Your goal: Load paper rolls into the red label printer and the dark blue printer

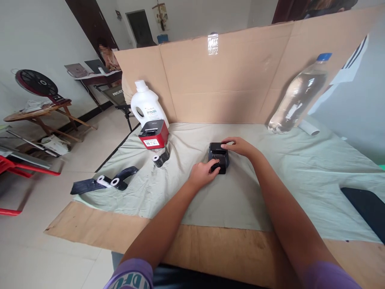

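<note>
A small black printer (214, 147) stands on the cloth in front of me, with a glossy dark front part. My left hand (202, 173) reaches it from the left, fingers bent and gripping its lower front. From the right, my right hand (239, 147) grasps the upper right edge between thumb and fingers. Part of the lower front is hidden under my left fingers. To the left lie a small black roll (157, 161) with a white core and two more black rolls (118, 184) with loose dark strips. Behind them is a red and black printer (154, 135) with a white label.
A pale green cloth (240, 196) covers most of the wooden table (210, 245). Cardboard (222, 92) walls off the back. A white jug (147, 102) stands at left, a large clear bottle (300, 96) leans at right. Also there: a white tube (309, 127) and a dark flat object (365, 208).
</note>
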`<control>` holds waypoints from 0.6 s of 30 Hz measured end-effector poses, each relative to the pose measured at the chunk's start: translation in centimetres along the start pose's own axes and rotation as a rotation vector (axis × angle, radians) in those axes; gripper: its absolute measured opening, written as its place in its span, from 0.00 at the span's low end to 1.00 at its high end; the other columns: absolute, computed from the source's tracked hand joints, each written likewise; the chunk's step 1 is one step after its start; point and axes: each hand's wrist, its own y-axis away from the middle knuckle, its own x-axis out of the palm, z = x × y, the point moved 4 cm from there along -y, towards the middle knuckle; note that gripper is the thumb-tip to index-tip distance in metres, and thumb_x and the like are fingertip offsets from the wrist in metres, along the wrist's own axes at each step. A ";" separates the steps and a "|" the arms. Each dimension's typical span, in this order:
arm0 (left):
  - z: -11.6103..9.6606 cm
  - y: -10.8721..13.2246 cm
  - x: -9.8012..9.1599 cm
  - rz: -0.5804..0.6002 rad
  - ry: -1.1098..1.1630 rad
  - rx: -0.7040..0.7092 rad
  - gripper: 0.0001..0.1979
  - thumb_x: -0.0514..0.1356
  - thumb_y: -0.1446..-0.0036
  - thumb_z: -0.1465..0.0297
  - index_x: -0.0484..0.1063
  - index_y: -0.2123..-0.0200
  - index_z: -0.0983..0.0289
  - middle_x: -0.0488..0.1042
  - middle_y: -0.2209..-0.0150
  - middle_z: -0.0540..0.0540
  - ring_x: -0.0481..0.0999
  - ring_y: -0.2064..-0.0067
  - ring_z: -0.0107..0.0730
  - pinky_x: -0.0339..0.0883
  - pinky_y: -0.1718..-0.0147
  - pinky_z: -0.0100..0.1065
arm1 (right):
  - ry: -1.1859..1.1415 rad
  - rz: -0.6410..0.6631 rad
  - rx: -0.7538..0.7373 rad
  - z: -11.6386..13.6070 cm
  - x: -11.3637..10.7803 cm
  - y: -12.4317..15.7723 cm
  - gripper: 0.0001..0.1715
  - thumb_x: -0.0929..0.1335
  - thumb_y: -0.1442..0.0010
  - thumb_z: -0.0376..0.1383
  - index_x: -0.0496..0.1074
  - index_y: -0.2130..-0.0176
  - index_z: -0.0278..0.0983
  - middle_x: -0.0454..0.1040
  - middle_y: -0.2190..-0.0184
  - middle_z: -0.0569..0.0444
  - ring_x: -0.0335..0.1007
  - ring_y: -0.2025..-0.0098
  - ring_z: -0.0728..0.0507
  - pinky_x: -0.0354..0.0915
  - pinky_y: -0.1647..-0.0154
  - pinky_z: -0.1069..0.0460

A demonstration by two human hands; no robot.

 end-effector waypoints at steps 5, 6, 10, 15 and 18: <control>0.1 -0.1 0.1 0.021 0.011 -0.007 0.19 0.59 0.36 0.58 0.75 0.44 0.52 0.79 0.72 0.49 0.79 0.68 0.34 0.67 0.66 0.31 | 0.004 0.035 0.125 0.9 0.5 0.3 0.30 0.76 0.50 0.42 0.77 0.48 0.39 0.75 0.45 0.46 0.72 0.50 0.38 0.65 0.43 0.43; 0.1 -0.1 0.1 0.024 0.014 -0.004 0.19 0.59 0.36 0.58 0.75 0.44 0.52 0.79 0.72 0.49 0.80 0.68 0.34 0.67 0.66 0.31 | -0.037 0.047 0.156 1.0 0.9 0.2 0.31 0.76 0.50 0.41 0.76 0.46 0.39 0.75 0.45 0.46 0.72 0.50 0.38 0.66 0.43 0.44; 0.2 -0.1 0.2 0.020 0.024 0.014 0.19 0.58 0.36 0.57 0.75 0.44 0.52 0.79 0.71 0.49 0.79 0.67 0.35 0.66 0.66 0.32 | -0.111 0.093 0.298 1.6 2.1 0.2 0.35 0.75 0.48 0.37 0.71 0.41 0.38 0.74 0.46 0.44 0.71 0.52 0.40 0.68 0.48 0.47; 0.3 -0.2 -0.2 -0.004 0.071 -0.022 0.19 0.58 0.36 0.57 0.73 0.44 0.52 0.80 0.67 0.50 0.80 0.63 0.37 0.68 0.62 0.33 | -0.028 0.018 0.360 1.5 2.6 0.6 0.35 0.72 0.44 0.37 0.67 0.39 0.37 0.74 0.49 0.42 0.71 0.55 0.39 0.70 0.55 0.46; 0.7 -0.5 -0.5 -0.093 0.116 -0.104 0.29 0.62 0.40 0.54 0.66 0.37 0.56 0.80 0.52 0.57 0.79 0.51 0.44 0.70 0.55 0.37 | -0.002 -0.055 0.389 1.3 3.5 1.3 0.39 0.70 0.41 0.41 0.61 0.34 0.39 0.74 0.48 0.41 0.74 0.54 0.36 0.70 0.52 0.43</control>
